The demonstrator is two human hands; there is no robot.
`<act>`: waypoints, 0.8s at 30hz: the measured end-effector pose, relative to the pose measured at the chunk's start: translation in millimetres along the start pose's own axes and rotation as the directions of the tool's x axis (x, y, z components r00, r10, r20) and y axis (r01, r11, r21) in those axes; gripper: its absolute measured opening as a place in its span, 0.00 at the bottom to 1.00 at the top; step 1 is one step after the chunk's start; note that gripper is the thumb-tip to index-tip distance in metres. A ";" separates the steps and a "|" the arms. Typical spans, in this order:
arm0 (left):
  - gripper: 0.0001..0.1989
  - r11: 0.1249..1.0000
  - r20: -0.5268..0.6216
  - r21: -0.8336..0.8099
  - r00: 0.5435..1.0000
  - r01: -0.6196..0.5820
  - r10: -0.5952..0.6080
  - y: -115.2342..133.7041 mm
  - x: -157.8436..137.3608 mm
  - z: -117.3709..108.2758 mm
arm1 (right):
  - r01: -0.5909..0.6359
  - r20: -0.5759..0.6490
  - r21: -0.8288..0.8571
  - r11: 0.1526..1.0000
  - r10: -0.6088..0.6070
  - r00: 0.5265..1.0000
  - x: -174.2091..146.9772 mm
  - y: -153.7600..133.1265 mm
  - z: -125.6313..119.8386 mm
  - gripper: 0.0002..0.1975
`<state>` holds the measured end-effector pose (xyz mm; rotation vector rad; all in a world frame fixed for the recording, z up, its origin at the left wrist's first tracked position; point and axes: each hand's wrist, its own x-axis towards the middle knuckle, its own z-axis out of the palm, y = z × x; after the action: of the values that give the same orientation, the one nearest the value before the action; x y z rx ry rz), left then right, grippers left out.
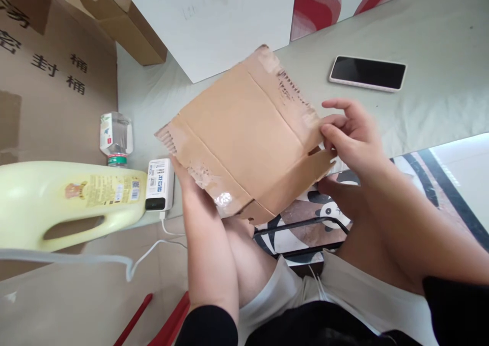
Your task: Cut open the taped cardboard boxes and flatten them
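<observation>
A creased brown piece of cardboard (237,132) with ragged, peeled edges is held tilted above my lap. At its right corner, my right hand (353,137) pinches the edge between thumb and fingers, the index finger stretched out. Below that corner a narrow flap (301,180) is folded up. My left hand (184,175) holds the cardboard from beneath at its left side; its fingers are hidden behind the sheet.
A phone (367,73) lies on the cloth-covered table (431,40). Left are a yellow jug (69,203), a white power bank (158,183) with cable, a clear bottle (116,134) and a large carton (57,116). A white box (229,20) stands behind.
</observation>
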<state>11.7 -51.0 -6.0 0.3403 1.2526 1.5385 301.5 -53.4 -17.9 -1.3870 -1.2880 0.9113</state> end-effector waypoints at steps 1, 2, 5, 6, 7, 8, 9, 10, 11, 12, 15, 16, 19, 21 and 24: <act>0.32 0.999 0.012 0.005 0.998 -0.054 0.054 1.4 4.2 3.2 | 0.001 -0.044 -0.045 0.999 -0.003 0.999 2.8 3.4 -0.7 0.17; 0.31 0.994 0.017 -0.003 0.994 -0.111 0.111 2.9 8.6 5.5 | 0.006 -0.092 -0.089 0.996 -0.015 0.996 5.5 7.1 -1.3 0.17; 0.24 0.963 -0.008 -0.052 0.964 -0.265 0.265 6.9 20.3 5.9 | -0.002 -0.148 -0.088 0.996 -0.012 0.989 9.7 15.3 -2.2 0.18; 0.21 0.954 -0.007 -0.067 0.957 -0.291 0.292 7.4 23.6 4.4 | -0.031 -0.109 -0.018 0.999 0.029 0.994 9.1 15.9 -2.0 0.19; 0.19 0.950 0.020 -0.080 0.952 -0.302 0.305 7.3 26.6 2.7 | -0.080 -0.044 0.072 0.994 0.083 0.996 7.5 15.2 -1.4 0.21; 0.17 0.944 0.068 -0.087 0.944 -0.317 0.323 6.8 29.4 1.2 | -0.142 0.031 0.163 0.976 0.139 0.990 5.1 13.2 -0.3 0.23; 0.18 0.938 0.090 -0.100 0.936 -0.331 0.339 5.8 32.1 0.3 | -0.205 0.099 0.236 0.950 0.186 0.977 2.2 10.1 1.3 0.24; 0.19 0.935 0.107 -0.108 0.932 -0.336 0.347 4.8 34.6 0.4 | -0.257 0.145 0.288 0.923 0.223 0.964 -0.9 6.0 3.3 0.26; 0.21 0.935 0.109 -0.118 0.931 -0.335 0.347 3.9 36.7 1.5 | -0.288 0.164 0.327 0.900 0.246 0.955 -3.8 1.3 5.6 0.26; 0.23 0.938 0.093 -0.138 0.939 -0.317 0.331 3.6 38.4 3.7 | -0.305 0.168 0.358 0.883 0.260 0.951 -6.1 -3.8 8.0 0.26; 0.25 0.939 0.040 -0.241 0.964 -0.246 0.262 8.2 41.1 15.5 | -0.318 0.135 0.426 0.847 0.288 0.948 -8.0 -20.2 12.4 0.25; 0.25 0.931 0.031 -0.279 0.966 -0.238 0.256 11.7 41.2 20.2 | -0.321 0.122 0.435 0.842 0.298 0.947 -6.9 -25.8 11.5 0.24; 0.22 0.926 0.014 -0.345 0.986 -0.151 0.166 25.7 39.7 31.0 | -0.293 0.007 0.441 0.848 0.324 0.946 -0.1 -41.9 -4.7 0.24; 0.23 0.938 -0.006 -0.345 1.000 -0.015 0.014 33.8 37.2 34.4 | -0.213 -0.183 0.461 0.861 0.328 0.927 4.0 -50.5 -29.4 0.23; 0.24 0.943 0.011 -0.329 0.999 0.053 -0.053 38.7 32.3 36.8 | -0.106 -0.546 0.413 0.905 0.339 0.766 4.2 -54.5 -84.5 0.18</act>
<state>5.8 0.4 28.9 0.0888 0.9713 1.6670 370.4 -66.8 54.2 -1.3931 -0.4332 0.7174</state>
